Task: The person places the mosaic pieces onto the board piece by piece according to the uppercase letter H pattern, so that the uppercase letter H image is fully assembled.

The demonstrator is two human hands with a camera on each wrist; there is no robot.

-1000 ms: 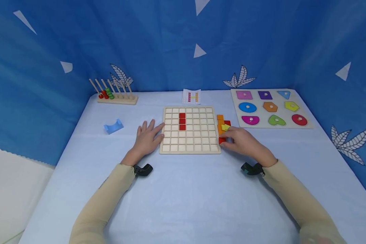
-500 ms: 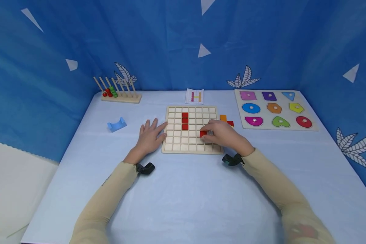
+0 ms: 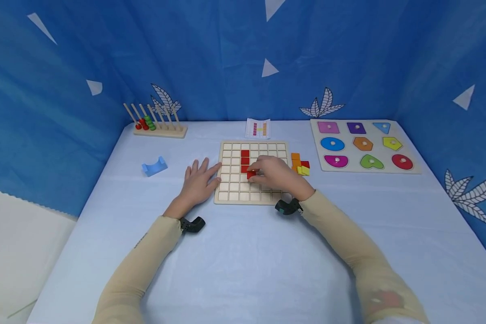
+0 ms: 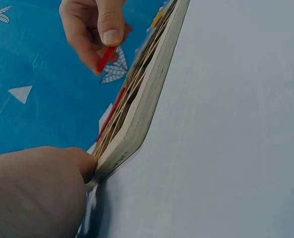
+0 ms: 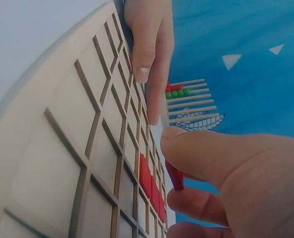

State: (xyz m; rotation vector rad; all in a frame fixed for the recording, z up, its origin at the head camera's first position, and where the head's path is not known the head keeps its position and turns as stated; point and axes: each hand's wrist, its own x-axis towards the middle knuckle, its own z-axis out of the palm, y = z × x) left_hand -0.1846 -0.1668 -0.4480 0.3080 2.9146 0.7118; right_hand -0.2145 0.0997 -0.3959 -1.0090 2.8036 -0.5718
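Note:
My right hand [image 3: 273, 173] pinches a red square tile [image 3: 251, 174] between thumb and fingers, above the wooden grid board [image 3: 231, 196]. In the right wrist view this red tile [image 5: 174, 174] is tilted on edge, clear of the board's surface. Several red tiles [image 3: 245, 161] sit in one column of the grid, just up and left of the held one. My left hand [image 3: 198, 184] lies with fingers spread at the board's left edge, its thumb and index finger touching the frame. The left wrist view shows the pinched tile [image 4: 106, 59] above the board's edge.
Orange, red and yellow tiles [image 3: 303, 171] lie in a pile right of the board. A pattern card [image 3: 258, 128] is behind it. A shape puzzle [image 3: 405, 130] stands back right, a bead-peg rack [image 3: 162, 131] back left, and a blue curved block [image 3: 155, 167] at left.
My right hand has picked a red tile from the pile and carried it left over the board, near the red column. The left hand has stayed at the board's edge.

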